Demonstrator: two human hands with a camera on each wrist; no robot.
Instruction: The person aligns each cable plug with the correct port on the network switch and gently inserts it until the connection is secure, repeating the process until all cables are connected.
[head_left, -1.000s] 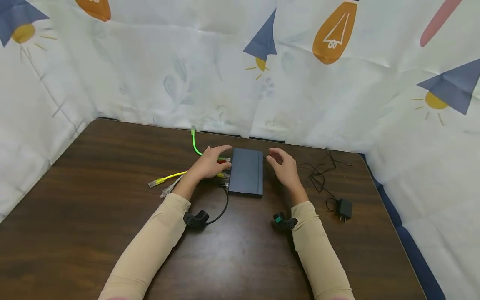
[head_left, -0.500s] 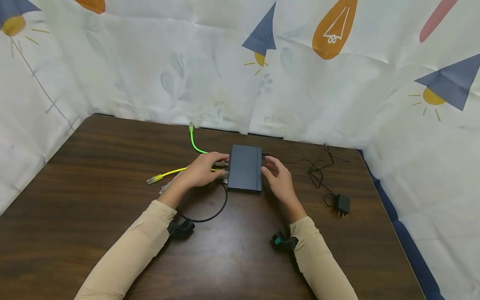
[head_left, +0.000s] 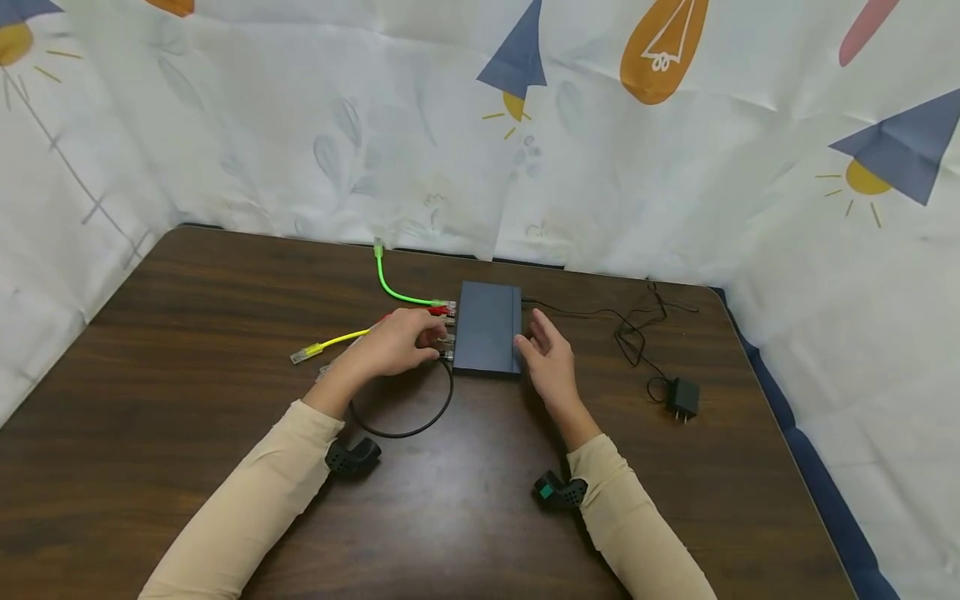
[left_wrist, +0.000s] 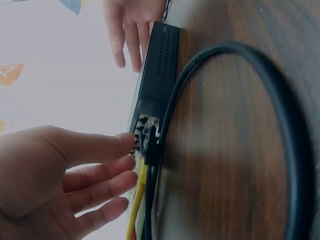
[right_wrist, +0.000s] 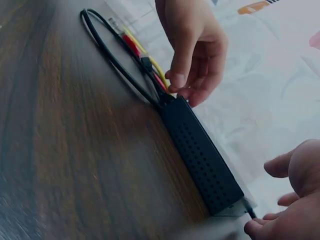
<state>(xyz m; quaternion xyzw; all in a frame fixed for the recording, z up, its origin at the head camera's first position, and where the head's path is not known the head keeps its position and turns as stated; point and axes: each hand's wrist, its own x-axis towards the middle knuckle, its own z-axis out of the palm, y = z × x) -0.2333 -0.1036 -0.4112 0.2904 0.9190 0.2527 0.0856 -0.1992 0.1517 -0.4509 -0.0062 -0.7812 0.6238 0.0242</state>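
Head view: two beige sleeves extend over a dark wood-grain table, each with a black wrist camera at the cuff. Ahead, a black cable loops on the tabletop and runs up to the dark box. At right, a power adapter lies with its prongs toward the person. Right hand: fingers relaxed, gripping nothing, thumb at the box's right edge. Left hand: fingers bent beside the plugs; whether they pinch one cannot be determined. The box lies flat between both hands. A yellow cable extends left from behind the left hand. Farther back, a red plug sits just beside a green cable, which curves toward the table's far edge. Behind hangs a printed white cloth.
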